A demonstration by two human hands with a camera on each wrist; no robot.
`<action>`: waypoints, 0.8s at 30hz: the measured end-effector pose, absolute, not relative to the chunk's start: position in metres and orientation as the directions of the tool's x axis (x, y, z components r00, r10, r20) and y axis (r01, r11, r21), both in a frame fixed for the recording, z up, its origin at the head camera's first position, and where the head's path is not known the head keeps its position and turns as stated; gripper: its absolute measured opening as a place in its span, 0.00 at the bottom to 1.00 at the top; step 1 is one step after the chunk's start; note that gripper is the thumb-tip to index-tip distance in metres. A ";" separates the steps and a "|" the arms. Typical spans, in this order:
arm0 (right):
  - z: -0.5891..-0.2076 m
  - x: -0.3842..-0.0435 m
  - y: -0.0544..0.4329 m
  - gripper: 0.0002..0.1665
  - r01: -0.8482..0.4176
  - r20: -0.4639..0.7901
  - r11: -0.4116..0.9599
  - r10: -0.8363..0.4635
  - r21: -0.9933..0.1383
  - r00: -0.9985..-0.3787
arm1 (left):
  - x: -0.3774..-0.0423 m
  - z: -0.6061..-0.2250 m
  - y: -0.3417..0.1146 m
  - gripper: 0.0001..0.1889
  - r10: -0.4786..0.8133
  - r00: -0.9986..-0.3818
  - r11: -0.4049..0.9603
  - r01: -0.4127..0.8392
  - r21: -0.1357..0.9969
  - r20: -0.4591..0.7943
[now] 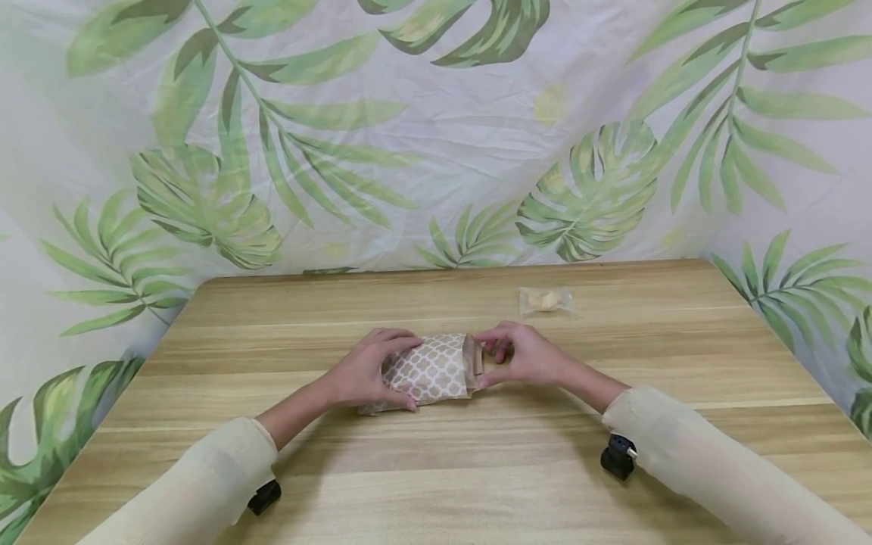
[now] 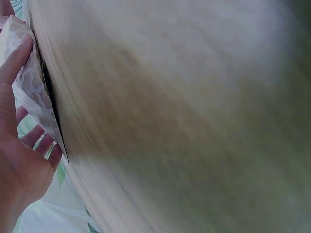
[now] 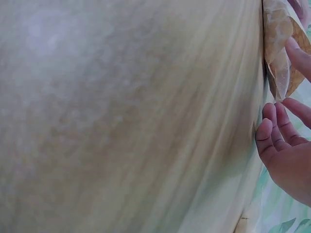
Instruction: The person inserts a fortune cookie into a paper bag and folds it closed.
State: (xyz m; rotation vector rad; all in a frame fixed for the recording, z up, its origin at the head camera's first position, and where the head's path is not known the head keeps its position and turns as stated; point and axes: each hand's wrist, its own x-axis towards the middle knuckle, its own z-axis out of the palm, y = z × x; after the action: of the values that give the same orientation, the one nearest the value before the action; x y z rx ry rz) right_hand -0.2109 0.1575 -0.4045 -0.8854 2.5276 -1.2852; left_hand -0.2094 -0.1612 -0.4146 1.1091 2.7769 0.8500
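Observation:
A brown paper bag (image 1: 436,367) with a white lattice print lies on its side on the wooden table, its mouth facing right. My left hand (image 1: 371,371) grips the closed end, thumb along the near side and fingers over the far side; the left wrist view shows this hand (image 2: 24,160) around the bag (image 2: 36,92). At the mouth, my right hand (image 1: 527,356) holds the edges between thumb and forefinger, the other fingers curled. In the right wrist view, something translucent shows at the bag's mouth (image 3: 279,58), beside the right hand (image 3: 291,155). The bag's inside is mostly hidden.
A small clear packet (image 1: 547,300) with pale yellow contents lies behind the right hand, towards the back of the table (image 1: 436,484). A leaf-printed cloth (image 1: 463,151) hangs behind the table's far edge. Dark wrist devices (image 1: 618,456) sit under both sleeves.

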 end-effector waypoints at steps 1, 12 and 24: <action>-0.404 -0.211 0.157 0.42 -0.428 0.106 0.455 -0.579 -0.781 -0.808 | -0.209 -0.414 -0.161 0.52 0.647 -0.744 0.597 0.630 0.497 0.166; -0.393 -0.216 0.155 0.43 -0.368 -0.004 0.493 -0.602 -0.788 -0.798 | -0.209 -0.413 -0.161 0.51 0.650 -0.743 0.599 0.632 0.492 0.162; -0.398 -0.215 0.151 0.42 -0.374 0.040 0.454 -0.591 -0.809 -0.806 | -0.209 -0.414 -0.161 0.51 0.648 -0.744 0.602 0.632 0.488 0.164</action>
State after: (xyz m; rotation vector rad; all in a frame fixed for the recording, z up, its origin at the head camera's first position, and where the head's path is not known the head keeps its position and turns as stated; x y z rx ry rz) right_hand -0.2152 0.1512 -0.3982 -0.8338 2.4592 -1.2742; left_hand -0.2089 -0.1611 -0.4136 1.1125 2.7845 0.8303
